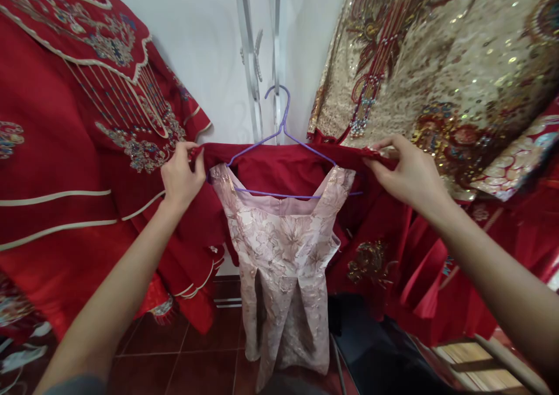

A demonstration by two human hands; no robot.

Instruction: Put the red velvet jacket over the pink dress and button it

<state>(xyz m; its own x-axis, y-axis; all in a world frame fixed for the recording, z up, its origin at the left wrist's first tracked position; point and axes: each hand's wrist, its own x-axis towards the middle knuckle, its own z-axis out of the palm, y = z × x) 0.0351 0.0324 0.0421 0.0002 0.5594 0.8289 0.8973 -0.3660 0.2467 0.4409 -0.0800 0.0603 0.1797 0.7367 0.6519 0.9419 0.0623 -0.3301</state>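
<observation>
A dark red cloth garment is stretched sideways between my two hands, its upper edge behind a purple wire hanger. My left hand pinches its left end, and my right hand pinches the right end. On the hanger is a pale pink floral dress with wide shoulder straps, hanging in front of the red cloth. The hanger's hook is up against a white metal upright. How far the red garment reaches down behind the dress is partly hidden.
Red embroidered robes hang at the left. A gold sequined garment hangs at the upper right, with red skirts below. Behind are white metal uprights at a pale wall. Beneath lie dark red floor tiles and a black object.
</observation>
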